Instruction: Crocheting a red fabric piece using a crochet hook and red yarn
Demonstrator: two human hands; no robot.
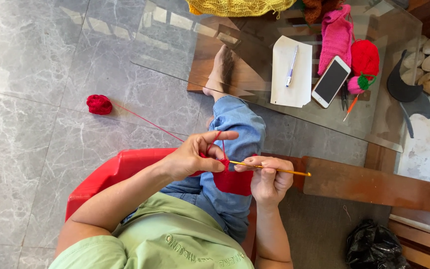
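We look down on a person seated in a red plastic chair (120, 172), crocheting over their lap. Our left hand (195, 157) is partly closed: thumb and fingers pinch the top edge of a small red crocheted piece (232, 180), while the index finger stretches out straight with red yarn (145, 121) looped over it. The yarn runs taut from that finger across the grey marble floor (31, 74) to a small red yarn ball (99, 104) lying well apart on the tiles. Our right hand (269, 178) is curled narrowly around a yellow crochet hook (279, 170), thumb and forefinger gripping its shaft; the hook tip meets the red piece just beside the left thumb, and its tail end points right. The red piece hangs between both hands, above a knee in blue jeans (235, 124). Ahead stands a glass table (175, 45) carrying a white envelope (287, 84) with a pen (291, 66) on it, a smartphone (331, 81), and pink knitwear (335, 37) beside a red crocheted strawberry (365, 59)
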